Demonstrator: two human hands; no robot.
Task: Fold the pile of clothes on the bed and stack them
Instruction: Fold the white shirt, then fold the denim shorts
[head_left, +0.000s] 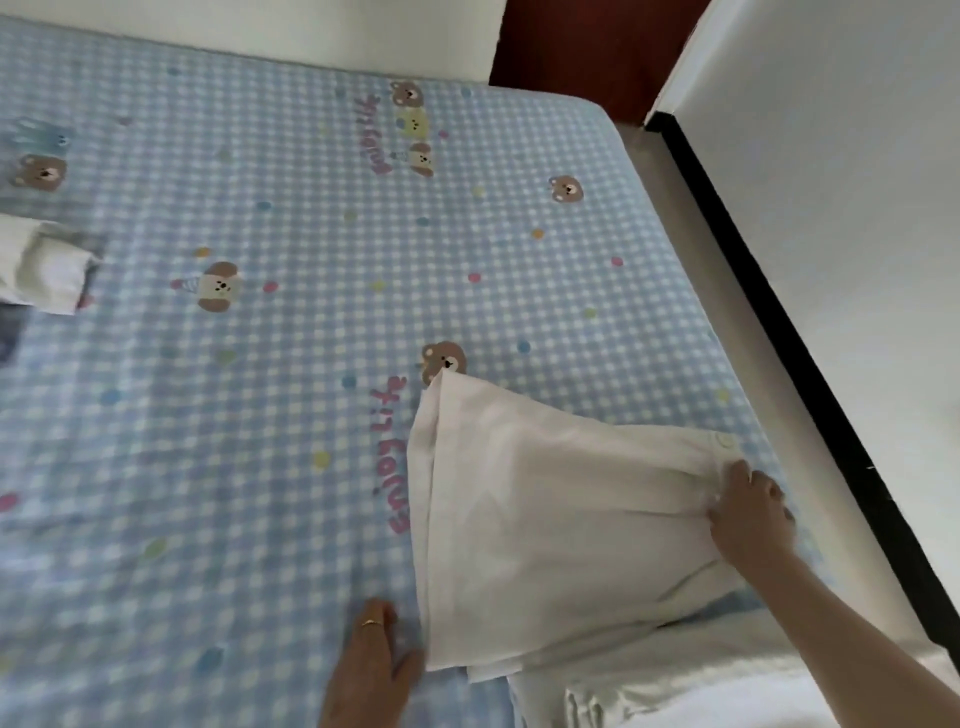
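Bed: the bed carries a blue checked sheet printed with bears; it takes up most of the view.
Garment in work: white garment, partly folded, lying near the right edge of the bed — one long fold runs down its left side, and a button shows at its far right corner.
Right hand: right hand pinches the garment's right edge, with cloth bunched under the fingers.
Left hand: left hand lies flat on the sheet just beside the garment's lower left corner, fingers straight, a ring on one of them; it may touch the hem, but I cannot tell.
Folded so far: white folded bundle sits at the far left edge of the bed, well apart from the work; something dark lies just below it, cut off by the frame, so I cannot say what it is.
Left to do: more pale cloth lies at the near right, below the garment — it could be unfolded laundry or bedding.
Progress, as a judgement: at least one piece looks done, one is mid-fold and not yet stacked; the task seems somewhere in its middle.
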